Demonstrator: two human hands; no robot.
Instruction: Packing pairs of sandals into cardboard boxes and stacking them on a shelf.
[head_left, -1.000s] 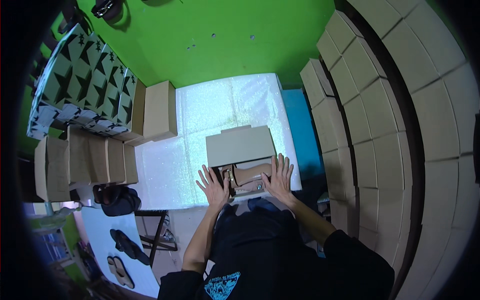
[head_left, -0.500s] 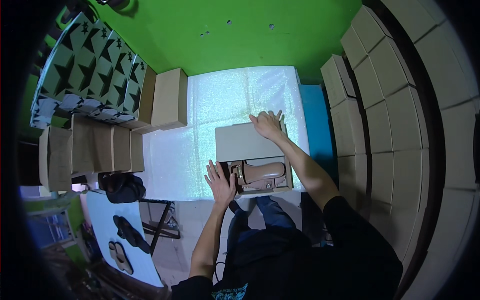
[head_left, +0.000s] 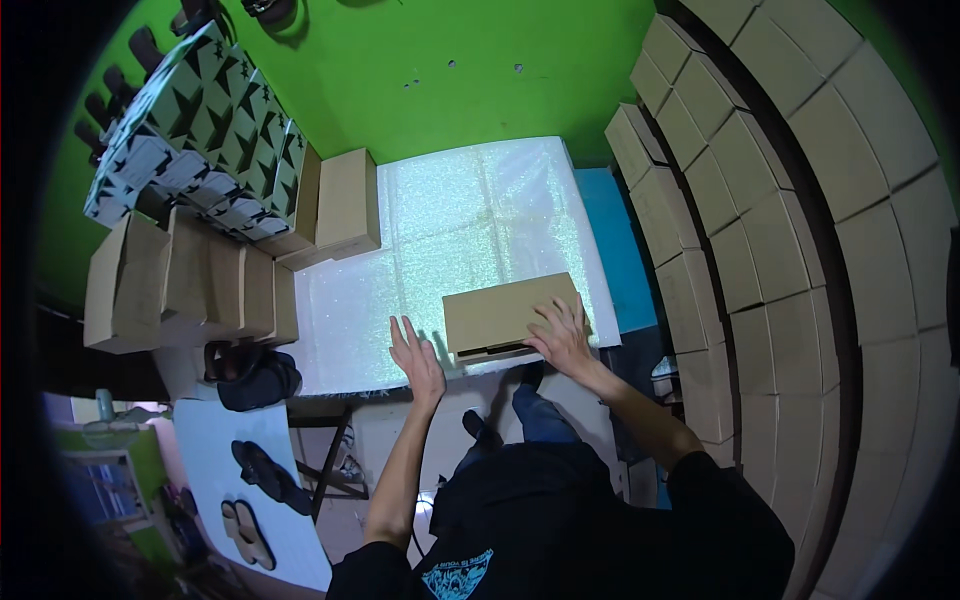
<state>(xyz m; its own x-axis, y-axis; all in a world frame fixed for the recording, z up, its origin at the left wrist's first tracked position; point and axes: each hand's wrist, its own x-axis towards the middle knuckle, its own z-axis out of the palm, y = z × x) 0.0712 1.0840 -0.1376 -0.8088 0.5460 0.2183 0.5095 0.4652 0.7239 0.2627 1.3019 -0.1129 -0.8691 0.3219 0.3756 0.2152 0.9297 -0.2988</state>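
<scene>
A brown cardboard shoe box (head_left: pixel 490 312) sits at the front edge of the table, its lid folded down over it. A narrow dark gap shows along the lid's front edge, and the contents are hidden. My right hand (head_left: pixel 563 338) rests on the lid's front right part, fingers spread over the top and thumb near the front edge. To the left of the box, my left hand (head_left: pixel 418 368) is raised with fingers stretched out. It holds nothing and appears apart from the box.
A shiny whitish sheet covers the table (head_left: pixel 440 220). Star-patterned boxes (head_left: pixel 215 120) and plain cartons (head_left: pixel 345 205) stand at the left. Stacked brown boxes (head_left: pixel 760 240) line the right. Sandals (head_left: pixel 247 533) lie on a lower white table, and a black bag (head_left: pixel 255 375) is nearby.
The lid has come down over the pair of brown sandals that showed in the open box. My right hand has moved from the lid's far edge to its near side. My left hand has left the box's side.
</scene>
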